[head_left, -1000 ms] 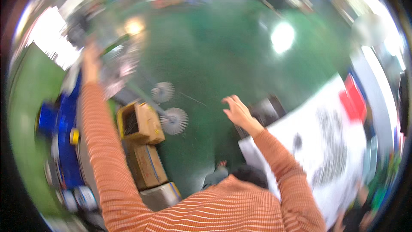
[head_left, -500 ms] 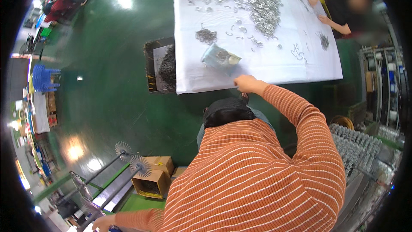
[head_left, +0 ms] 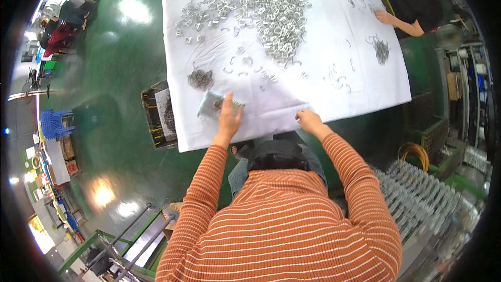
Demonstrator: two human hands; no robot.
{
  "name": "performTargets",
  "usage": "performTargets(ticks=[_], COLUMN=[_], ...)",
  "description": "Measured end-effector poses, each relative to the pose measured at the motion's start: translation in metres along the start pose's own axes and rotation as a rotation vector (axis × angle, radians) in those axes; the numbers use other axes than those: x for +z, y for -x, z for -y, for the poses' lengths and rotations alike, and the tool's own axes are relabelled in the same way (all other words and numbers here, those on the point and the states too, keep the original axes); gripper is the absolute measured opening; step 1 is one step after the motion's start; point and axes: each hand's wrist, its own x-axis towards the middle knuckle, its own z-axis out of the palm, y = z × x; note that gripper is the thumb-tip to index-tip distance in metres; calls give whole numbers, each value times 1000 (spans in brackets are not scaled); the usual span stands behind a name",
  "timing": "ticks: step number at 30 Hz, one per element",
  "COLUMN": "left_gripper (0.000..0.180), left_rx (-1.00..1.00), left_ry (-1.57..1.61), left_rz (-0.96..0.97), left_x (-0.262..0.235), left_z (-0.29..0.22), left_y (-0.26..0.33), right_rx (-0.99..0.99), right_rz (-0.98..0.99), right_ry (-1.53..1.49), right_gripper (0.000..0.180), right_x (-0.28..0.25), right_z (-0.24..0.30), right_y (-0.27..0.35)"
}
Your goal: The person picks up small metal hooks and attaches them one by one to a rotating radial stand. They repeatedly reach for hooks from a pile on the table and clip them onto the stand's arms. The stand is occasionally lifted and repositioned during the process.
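Note:
My left hand [head_left: 228, 120] is over the near left part of the white-covered table [head_left: 292, 104], its fingers spread apart. Just beside and partly beneath it lies a pale bluish plastic bag [head_left: 207, 105] with small dark pieces in it; whether my fingers touch the bag is unclear. Close to the near table edge, my right hand [head_left: 310, 121] has its fingers curled together, and what they hold, if anything, is hidden. Beyond the bag sits a small heap of thin dark metal pieces [head_left: 200, 79]. A large pile of shiny metal clips [head_left: 276, 15] covers the table's far middle.
Another person's hand [head_left: 386, 18] rests at the table's right side, near a second dark heap [head_left: 381, 51]. A dark bin [head_left: 158, 117] stands against the left edge. Racks of hanging metal parts [head_left: 417, 193] stand behind me at right, with a yellow coil [head_left: 413, 155].
My left hand has come from the lower left, by the metal rack, up to the bag on the table. My right hand stays near the table edge. The view has shifted.

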Motion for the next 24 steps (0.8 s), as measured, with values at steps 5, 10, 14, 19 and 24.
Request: performTargets(ticks=[5,10,14,19,24], left_gripper=[110,120,116,105,103], left_rx=[-89,-48,16,95,128], left_ry=[-191,-357,-406,-463,-453], left_rz=[-35,-104,-212,-370,-337], left_x=[113,170,214,245,234], left_z=[2,-19,-56,-58,-49], left_y=[-57,-113,-177,-251,-297], right_rx=[-71,22,342,510,407], right_rz=[-314,-690,-765,-871,-1121], right_ry=[-229,-199,-142,-169,-204], right_gripper=[18,65,82,82,74], right_x=[-40,-43,-31,-22,-54], right_z=[-25,-101,-149,-157,-200], right_y=[-40,-33,-18,-33,-53])
